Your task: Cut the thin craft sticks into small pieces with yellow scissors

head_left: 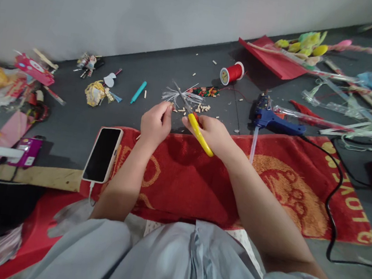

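Note:
My right hand (214, 136) grips a pair of scissors (200, 134) with a yellow handle, its blades pointing up and to the left. The fingers of my left hand (156, 124) are pinched together near the blades; whatever they hold is too small to make out. Just beyond both hands lies a bundle of thin pale strands (171, 94) on the dark tabletop. Small cream-coloured bits (204, 108) are scattered beside the blades. A patterned red and green piece (203, 90) rests behind the strands.
A red thread spool (232, 73), a blue glue gun (272, 119) and a teal stick (138, 92) lie on the table. Under my forearms is a red towel (187, 181), with a phone (102, 155) at its left end. Craft materials (308, 43) fill the right side.

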`<state>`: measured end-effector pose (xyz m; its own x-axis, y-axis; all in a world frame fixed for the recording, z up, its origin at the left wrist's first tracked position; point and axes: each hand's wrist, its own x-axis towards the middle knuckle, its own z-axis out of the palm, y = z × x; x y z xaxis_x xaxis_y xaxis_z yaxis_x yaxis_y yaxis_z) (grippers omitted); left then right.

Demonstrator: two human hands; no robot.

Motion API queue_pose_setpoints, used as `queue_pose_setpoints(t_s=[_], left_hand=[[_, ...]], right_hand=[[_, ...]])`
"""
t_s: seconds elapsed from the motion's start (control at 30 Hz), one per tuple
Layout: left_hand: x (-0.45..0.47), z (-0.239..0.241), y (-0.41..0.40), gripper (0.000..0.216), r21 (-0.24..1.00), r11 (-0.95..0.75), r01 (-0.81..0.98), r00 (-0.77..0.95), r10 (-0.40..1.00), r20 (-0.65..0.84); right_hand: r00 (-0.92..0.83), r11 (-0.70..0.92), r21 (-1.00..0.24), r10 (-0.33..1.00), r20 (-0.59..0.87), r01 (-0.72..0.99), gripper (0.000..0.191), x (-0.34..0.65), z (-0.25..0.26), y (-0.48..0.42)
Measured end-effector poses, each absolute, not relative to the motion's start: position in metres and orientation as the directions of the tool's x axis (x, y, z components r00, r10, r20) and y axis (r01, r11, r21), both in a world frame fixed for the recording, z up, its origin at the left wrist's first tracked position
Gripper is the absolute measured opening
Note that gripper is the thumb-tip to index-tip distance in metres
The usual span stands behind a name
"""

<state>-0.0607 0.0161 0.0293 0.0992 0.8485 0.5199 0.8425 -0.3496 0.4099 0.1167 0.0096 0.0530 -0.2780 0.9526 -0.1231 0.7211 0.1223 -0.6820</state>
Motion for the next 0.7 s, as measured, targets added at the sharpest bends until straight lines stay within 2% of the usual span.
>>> queue_pose_setpoints(t_s=[0.13, 0.3, 0.4, 0.5, 0.6, 0.7], left_hand=[[-0.063, 0.025, 0.020, 0.035, 0.370, -0.308, 0.876, 0.071, 0.844, 0.532], [-0.075, 0.018, 0.027, 0.041, 0.374, -0.328, 0.867, 0.027, 0.782, 0.623], [-0.082, 0.019, 0.030, 0.043, 0.379, -0.289, 0.879, -0.018, 0.775, 0.631], [-0.084, 0.025, 0.028, 0.045, 0.386, -0.292, 0.875, -0.023, 0.772, 0.636], [-0.084, 0.030, 0.026, 0.044, 0.388, -0.332, 0.860, -0.022, 0.736, 0.677], [-0.088, 0.029, 0.030, 0.042, 0.362, -0.310, 0.879, -0.018, 0.737, 0.676]], right_hand=[[-0.218, 0.011, -0.760, 0.961, -0.173, 0.650, 0.054, 0.119, 0.049, 0.013], [-0.221, -0.094, -0.905, 0.954, -0.201, 0.414, 0.059, 0.120, 0.040, 0.018], [-0.240, -0.211, -0.925, 0.926, -0.293, 0.315, 0.066, 0.119, 0.042, 0.020], [-0.238, -0.272, -0.922, 0.910, -0.340, 0.277, 0.074, 0.120, 0.047, 0.023], [-0.229, -0.263, -0.929, 0.918, -0.324, 0.259, 0.082, 0.122, 0.046, 0.028], [-0.177, -0.226, -0.922, 0.940, -0.291, 0.315, 0.085, 0.126, 0.042, 0.032]])
